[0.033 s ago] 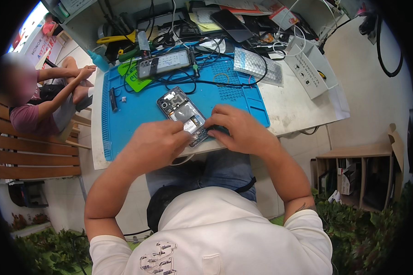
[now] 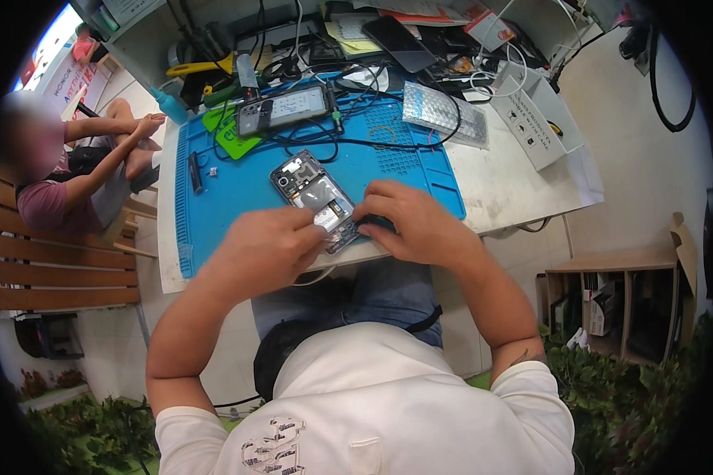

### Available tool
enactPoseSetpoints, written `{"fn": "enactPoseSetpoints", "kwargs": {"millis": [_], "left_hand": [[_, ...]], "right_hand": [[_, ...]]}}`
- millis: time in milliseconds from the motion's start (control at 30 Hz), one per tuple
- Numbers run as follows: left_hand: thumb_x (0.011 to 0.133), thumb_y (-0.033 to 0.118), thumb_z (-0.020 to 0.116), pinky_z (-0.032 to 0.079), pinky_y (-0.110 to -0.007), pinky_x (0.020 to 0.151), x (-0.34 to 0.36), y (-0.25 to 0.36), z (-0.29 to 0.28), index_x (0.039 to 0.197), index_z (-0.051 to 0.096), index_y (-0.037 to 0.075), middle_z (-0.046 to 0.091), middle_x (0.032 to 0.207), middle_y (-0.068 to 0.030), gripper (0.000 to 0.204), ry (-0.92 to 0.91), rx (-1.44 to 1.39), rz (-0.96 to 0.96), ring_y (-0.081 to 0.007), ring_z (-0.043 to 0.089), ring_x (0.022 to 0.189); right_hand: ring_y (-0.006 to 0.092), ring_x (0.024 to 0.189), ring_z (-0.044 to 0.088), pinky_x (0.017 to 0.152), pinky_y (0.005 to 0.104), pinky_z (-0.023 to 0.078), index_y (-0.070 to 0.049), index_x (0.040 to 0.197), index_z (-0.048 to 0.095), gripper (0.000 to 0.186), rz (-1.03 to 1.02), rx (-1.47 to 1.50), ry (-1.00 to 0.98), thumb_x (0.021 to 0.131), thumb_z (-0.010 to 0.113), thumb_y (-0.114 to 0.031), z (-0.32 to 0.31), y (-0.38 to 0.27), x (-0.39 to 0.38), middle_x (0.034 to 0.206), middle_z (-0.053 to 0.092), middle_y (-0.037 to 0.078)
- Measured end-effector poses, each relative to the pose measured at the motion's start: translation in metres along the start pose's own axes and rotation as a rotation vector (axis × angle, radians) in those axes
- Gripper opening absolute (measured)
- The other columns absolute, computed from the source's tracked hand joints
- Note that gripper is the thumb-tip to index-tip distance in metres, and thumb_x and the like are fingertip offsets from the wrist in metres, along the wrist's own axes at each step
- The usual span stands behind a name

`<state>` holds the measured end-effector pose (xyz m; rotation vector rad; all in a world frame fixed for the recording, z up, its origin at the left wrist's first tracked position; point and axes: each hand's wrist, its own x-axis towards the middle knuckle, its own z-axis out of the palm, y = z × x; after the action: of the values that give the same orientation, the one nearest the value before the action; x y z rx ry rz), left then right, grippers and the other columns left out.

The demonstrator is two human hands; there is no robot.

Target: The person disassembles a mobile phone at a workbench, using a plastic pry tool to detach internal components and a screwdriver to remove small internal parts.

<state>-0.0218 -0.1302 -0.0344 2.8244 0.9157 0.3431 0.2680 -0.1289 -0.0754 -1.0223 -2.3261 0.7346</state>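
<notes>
An opened smartphone (image 2: 299, 176) lies tilted on the blue work mat, its back cover off and its inner parts and battery showing. My left hand (image 2: 273, 245) is closed, with thumb and fingertips pinched at the left edge of the phone's lower end. Across from it, my right hand (image 2: 412, 222) curls its fingers and thumb around the right edge of the same end. The fingers partly hide the phone's lower part, and I cannot make out any small part between them.
Beyond the phone lie another smartphone (image 2: 283, 111), a green card (image 2: 233, 134), black cables and a bubble-wrap pouch (image 2: 445, 115). A dark cylindrical tool (image 2: 195, 172) rests at the mat's left. A white box (image 2: 534, 123) stands right. A person (image 2: 79, 170) sits at the left.
</notes>
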Motion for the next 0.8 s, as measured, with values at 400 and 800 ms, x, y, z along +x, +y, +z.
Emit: {"fn": "enactPoseSetpoints", "kwargs": {"millis": [400, 800], "left_hand": [[0.104, 0.016, 0.078, 0.057, -0.045, 0.076, 0.002, -0.010, 0.010, 0.119, 0.079, 0.006, 0.075, 0.096, -0.0150, 0.019, 0.054, -0.333, -0.178, -0.0387, 0.074, 0.086], [0.103, 0.015, 0.075, 0.062, -0.045, 0.077, 0.005, 0.000, 0.021, 0.121, 0.081, 0.013, 0.083, 0.107, -0.0112, 0.019, 0.136, -0.297, -0.225, -0.0362, 0.079, 0.092]], "right_hand": [[0.0300, 0.094, 0.072, 0.076, 0.0414, 0.058, -0.006, 0.112, 0.078, 0.019, -0.014, 0.113, -0.027, 0.095, 0.084, -0.010, -0.005, 0.011, 0.009, 0.104, 0.073, 0.009], [0.0336, 0.095, 0.073, 0.082, 0.0460, 0.057, -0.006, 0.102, 0.079, 0.010, 0.089, 0.089, 0.016, 0.094, 0.080, -0.012, -0.001, 0.004, 0.010, 0.096, 0.075, 0.010]]}}
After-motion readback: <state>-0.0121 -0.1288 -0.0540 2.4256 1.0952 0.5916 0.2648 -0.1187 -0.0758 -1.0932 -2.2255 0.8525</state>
